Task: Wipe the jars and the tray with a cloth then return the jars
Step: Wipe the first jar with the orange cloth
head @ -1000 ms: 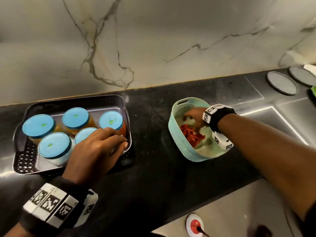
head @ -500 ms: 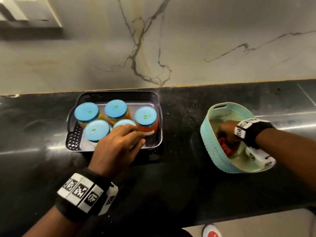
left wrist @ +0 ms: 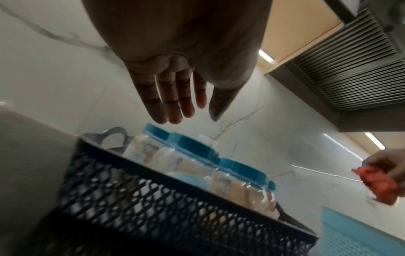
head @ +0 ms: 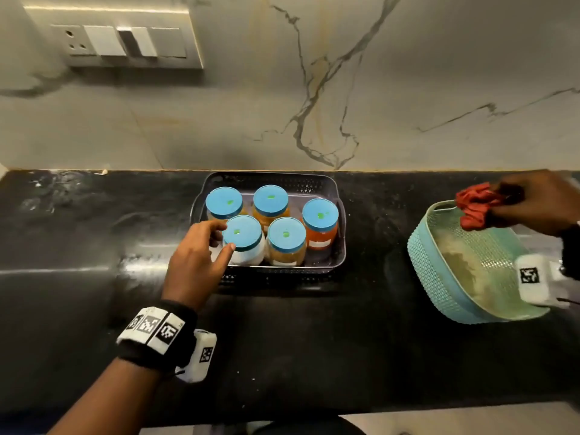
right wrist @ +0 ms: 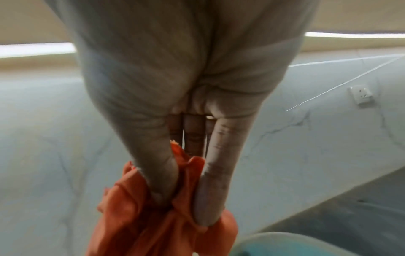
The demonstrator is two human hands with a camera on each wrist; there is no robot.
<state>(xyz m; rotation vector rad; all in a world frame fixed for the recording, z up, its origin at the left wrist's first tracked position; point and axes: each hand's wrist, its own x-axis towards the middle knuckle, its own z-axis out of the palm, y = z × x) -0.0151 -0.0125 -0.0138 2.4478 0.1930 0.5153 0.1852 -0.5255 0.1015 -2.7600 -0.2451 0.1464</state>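
Note:
A dark mesh tray (head: 340, 215) on the black counter holds several jars with blue lids. My left hand (head: 223, 238) hovers at the front-left jar (head: 243, 233), the one with white contents, index finger and thumb spread on either side of its lid. The left wrist view shows the left hand (left wrist: 190, 114) with straight fingers just above the jars (left wrist: 190, 147) and the tray (left wrist: 153, 199), gripping nothing. My right hand (head: 502, 202) pinches a bunched red cloth (head: 474, 205) over the far rim of a teal basket. In the right wrist view, thumb and fingers of the right hand (right wrist: 186, 204) clamp the cloth (right wrist: 153, 216).
The teal mesh basket (head: 439, 262) stands tilted on the counter to the right of the tray. A switch and socket panel (head: 125, 42) is on the marble wall behind. Bare black counter (head: 314, 340) lies in front of the tray, down to its front edge.
My right hand has lifted the red cloth up out of the teal basket. My left hand has moved from the tray's front right corner to the front-left jar.

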